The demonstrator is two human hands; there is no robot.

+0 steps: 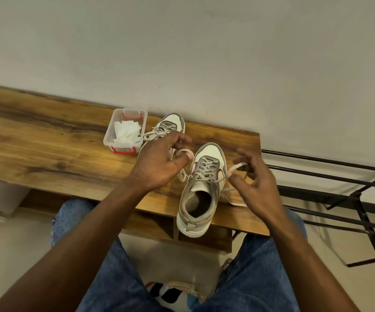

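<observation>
A white and grey sneaker (201, 192) with red trim lies on the wooden table (46, 143), its heel hanging over the near edge. My left hand (157, 163) pinches a loop of its left lace (185, 152) beside the shoe's toe. My right hand (253, 176) pinches a loop of the right lace (236, 167) on the shoe's other side. A second matching sneaker (170, 124) lies farther back, partly hidden behind my left hand, its laces loose.
A clear plastic box (125, 134) with red clips holds white cloths, left of the far sneaker. A black metal rack (339, 194) stands right of the table. A grey wall runs behind. My jeans-clad legs fill the bottom.
</observation>
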